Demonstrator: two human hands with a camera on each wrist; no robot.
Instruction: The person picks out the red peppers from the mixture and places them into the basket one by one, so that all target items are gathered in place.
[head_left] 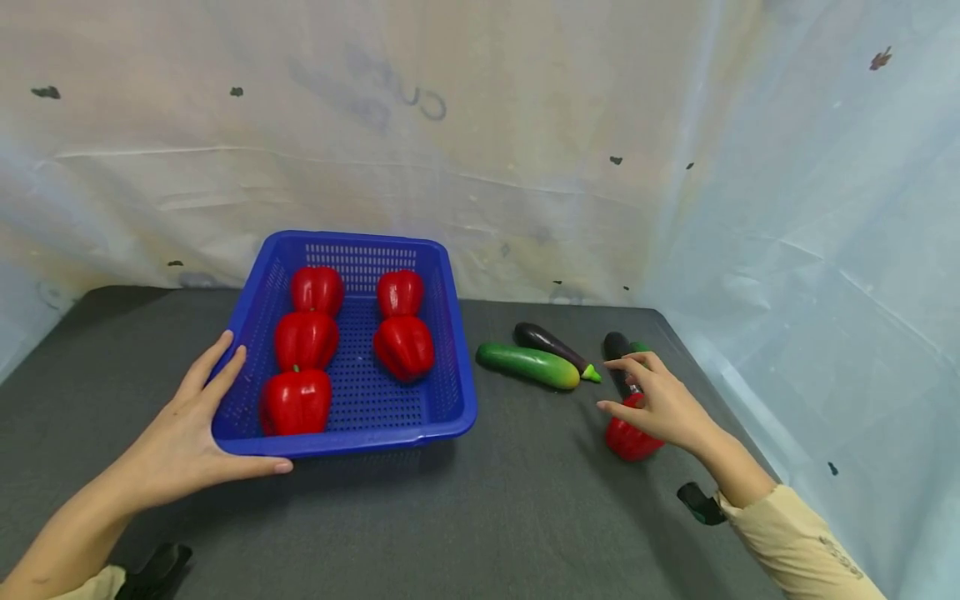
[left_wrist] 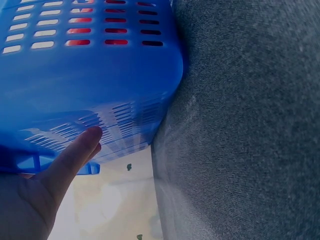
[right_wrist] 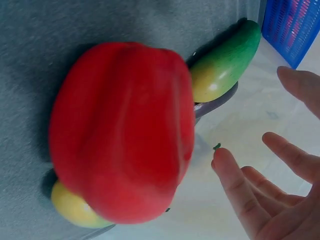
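Observation:
A blue plastic basket (head_left: 347, 446) holds several red bell peppers (head_left: 297, 402), in two columns. My left hand (head_left: 176, 442) spreads around its near left corner, fingers along the left side and thumb along the front; in the left wrist view a straight finger (left_wrist: 80, 155) lies against the slotted wall. At the right, my right hand (head_left: 663, 406) hovers over a single red bell pepper (head_left: 628, 440) on the table. In the right wrist view its fingers are spread and loosely bent, apart from that pepper (right_wrist: 122, 132).
A green cucumber (head_left: 527, 366) and a dark eggplant (head_left: 551, 343) lie between basket and right hand. Behind the right hand are another dark eggplant (head_left: 617, 346) and a partly hidden green vegetable (head_left: 639, 347). Pale sheeting (head_left: 525, 150) rises behind the grey table (head_left: 480, 517).

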